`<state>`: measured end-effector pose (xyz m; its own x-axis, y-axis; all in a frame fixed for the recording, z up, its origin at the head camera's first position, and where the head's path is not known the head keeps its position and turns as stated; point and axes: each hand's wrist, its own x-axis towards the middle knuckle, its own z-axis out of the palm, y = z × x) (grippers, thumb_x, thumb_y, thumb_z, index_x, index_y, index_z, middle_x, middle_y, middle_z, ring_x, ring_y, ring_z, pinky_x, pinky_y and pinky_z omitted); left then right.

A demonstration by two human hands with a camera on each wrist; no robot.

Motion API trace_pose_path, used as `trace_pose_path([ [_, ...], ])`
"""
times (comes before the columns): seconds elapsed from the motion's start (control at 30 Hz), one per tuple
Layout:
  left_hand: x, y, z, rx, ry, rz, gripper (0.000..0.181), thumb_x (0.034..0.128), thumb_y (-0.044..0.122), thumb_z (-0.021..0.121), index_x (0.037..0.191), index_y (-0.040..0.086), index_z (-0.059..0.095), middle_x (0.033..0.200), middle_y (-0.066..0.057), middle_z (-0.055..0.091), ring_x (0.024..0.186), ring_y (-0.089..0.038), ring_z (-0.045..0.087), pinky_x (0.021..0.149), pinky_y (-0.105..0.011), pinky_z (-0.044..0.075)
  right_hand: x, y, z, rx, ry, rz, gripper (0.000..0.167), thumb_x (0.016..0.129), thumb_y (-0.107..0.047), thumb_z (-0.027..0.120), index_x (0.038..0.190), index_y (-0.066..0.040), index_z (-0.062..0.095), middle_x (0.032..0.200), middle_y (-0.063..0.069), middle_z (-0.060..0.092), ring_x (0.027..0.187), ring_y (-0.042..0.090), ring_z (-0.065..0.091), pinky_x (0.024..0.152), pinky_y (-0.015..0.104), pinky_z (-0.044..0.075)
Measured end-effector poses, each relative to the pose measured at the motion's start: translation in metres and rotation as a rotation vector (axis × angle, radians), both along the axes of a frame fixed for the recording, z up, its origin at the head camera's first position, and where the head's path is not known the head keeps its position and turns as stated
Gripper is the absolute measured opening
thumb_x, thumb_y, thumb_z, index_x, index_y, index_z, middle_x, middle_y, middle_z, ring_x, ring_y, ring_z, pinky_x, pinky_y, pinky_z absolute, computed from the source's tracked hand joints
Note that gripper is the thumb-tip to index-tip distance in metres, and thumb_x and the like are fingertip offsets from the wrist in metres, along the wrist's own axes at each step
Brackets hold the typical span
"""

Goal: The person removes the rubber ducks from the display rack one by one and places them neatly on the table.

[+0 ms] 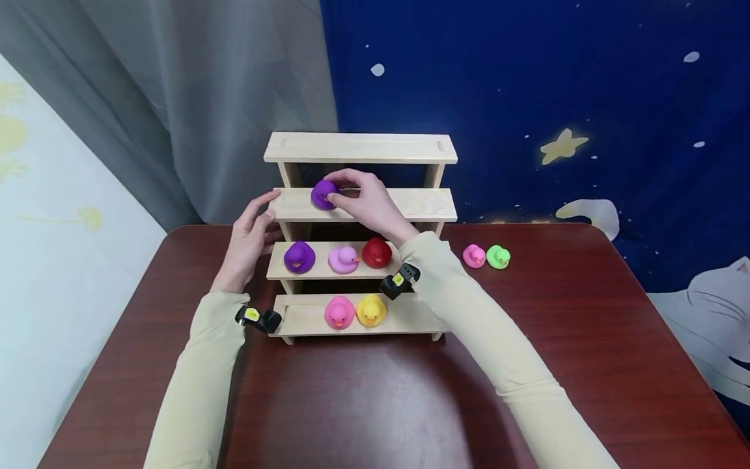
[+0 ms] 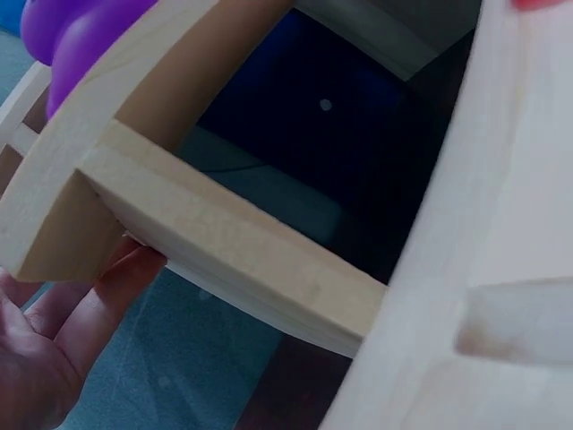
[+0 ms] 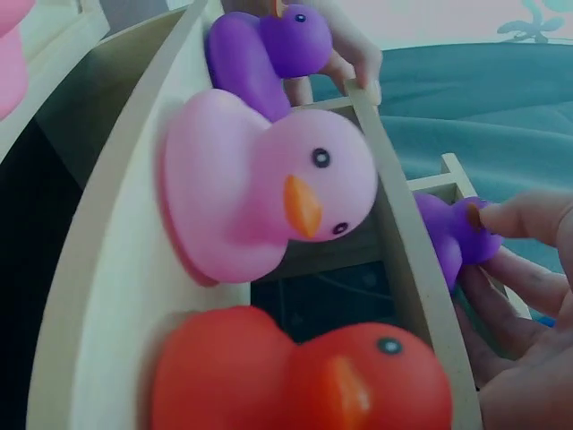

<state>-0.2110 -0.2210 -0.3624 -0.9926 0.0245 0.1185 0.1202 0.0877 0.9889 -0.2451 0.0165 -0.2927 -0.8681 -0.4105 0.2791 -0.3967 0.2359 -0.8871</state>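
Observation:
My right hand (image 1: 372,202) pinches a purple rubber duck (image 1: 323,195) between thumb and fingers, at the left part of the second board from the top of a stepped wooden shelf (image 1: 410,148). In the right wrist view the same duck (image 3: 443,235) shows between the fingertips. My left hand (image 1: 246,244) grips the left end of that board, index finger on top and other fingers partly hidden beside the upright. Below, the third board carries another purple duck (image 1: 299,257), a lilac duck (image 1: 343,259) and a red duck (image 1: 377,253).
On the lowest board sit a pink duck (image 1: 340,312) and a yellow duck (image 1: 372,311). A small pink duck (image 1: 474,256) and a green duck (image 1: 498,256) stand on the brown table (image 1: 586,339) right of the shelf. Curtains (image 1: 469,78) hang behind.

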Motion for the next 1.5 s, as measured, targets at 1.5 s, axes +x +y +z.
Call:
trace_pose_path([
  [1.5,0.0,-0.004,0.001,-0.043,-0.012,-0.013,0.041,0.1037,0.03,0.043,0.145,0.032,0.044,0.148,-0.021,0.033,0.116,-0.045,0.053,0.071,-0.029,0.056,0.047,0.102,-0.005,-0.116,0.038,-0.218,0.033,0.09,-0.003,0.066,0.122,0.003,0.063,0.116,0.018,0.063,0.097,0.03,0.059,0.077,0.027,0.046],
])
